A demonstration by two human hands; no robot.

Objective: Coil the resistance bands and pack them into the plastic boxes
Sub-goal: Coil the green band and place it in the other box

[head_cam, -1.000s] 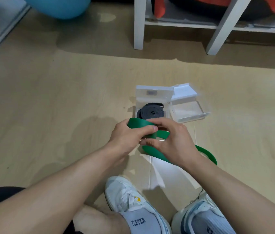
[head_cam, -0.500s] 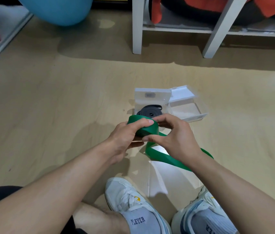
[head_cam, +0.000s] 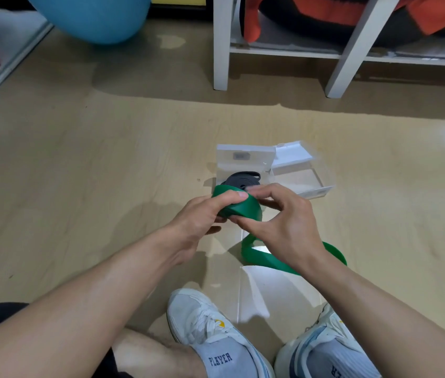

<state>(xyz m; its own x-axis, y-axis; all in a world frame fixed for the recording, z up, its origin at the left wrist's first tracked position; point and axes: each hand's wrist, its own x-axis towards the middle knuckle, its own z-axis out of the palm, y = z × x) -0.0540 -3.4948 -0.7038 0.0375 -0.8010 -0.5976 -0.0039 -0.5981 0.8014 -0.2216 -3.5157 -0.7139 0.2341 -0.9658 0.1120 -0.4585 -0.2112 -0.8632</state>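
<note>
A green resistance band [head_cam: 239,207] is partly wound into a coil held above the floor. My left hand [head_cam: 205,214] grips the coil from the left, thumb over its top. My right hand [head_cam: 278,222] pinches the coil from the right, and the band's loose tail runs down under that hand and loops over the floor to the right. Just beyond the hands an open clear plastic box [head_cam: 243,159] holds a coiled black band [head_cam: 240,180]. A second clear box [head_cam: 301,175] stands open beside it on the right, with nothing visible inside.
I sit on a light wooden floor with my two white sneakers [head_cam: 210,331] near the bottom edge. White shelf legs [head_cam: 221,42] stand at the back, with orange and black items on the shelf. A blue exercise ball [head_cam: 93,15] lies at the back left.
The hands have wound more band onto the coil and lifted it a little, so it partly hides the black band. The loose tail on the floor has shifted.
</note>
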